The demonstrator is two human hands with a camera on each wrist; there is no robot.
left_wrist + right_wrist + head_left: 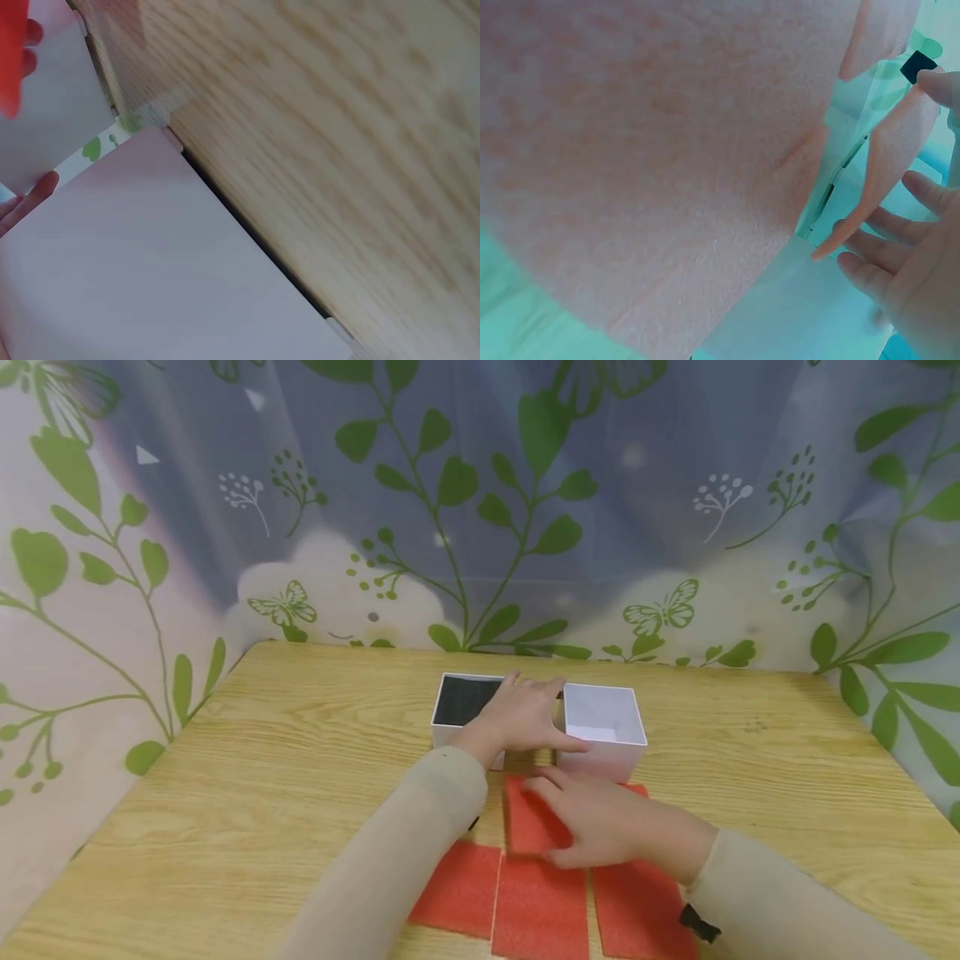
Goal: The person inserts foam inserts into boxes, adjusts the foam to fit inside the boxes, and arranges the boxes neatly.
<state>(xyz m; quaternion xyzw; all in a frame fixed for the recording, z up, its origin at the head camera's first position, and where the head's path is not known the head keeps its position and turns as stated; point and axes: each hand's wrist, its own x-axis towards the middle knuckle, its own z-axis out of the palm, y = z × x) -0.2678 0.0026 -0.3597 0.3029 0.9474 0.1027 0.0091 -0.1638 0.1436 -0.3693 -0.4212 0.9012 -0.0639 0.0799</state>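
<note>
My left hand [525, 714] reaches across a white box lined in black [441, 737] to a second, open white box [603, 758]. Its thumb lies at that box's front rim and its fingertips are at the back left corner. My right hand [603, 814] grips a red felt-like square [525, 827] between thumb and fingers, just in front of the open box. The square's bent edge [892, 150] shows between thumb and fingers in the right wrist view. Flat on the table, more red squares [540, 910] lie in a row, the right one partly behind my right arm.
The boxes stand side by side with a narrow gap on the wooden table [262, 777]. A small dark object [474, 823] shows beside my left sleeve. Behind the table hangs a leaf-patterned curtain [480, 552].
</note>
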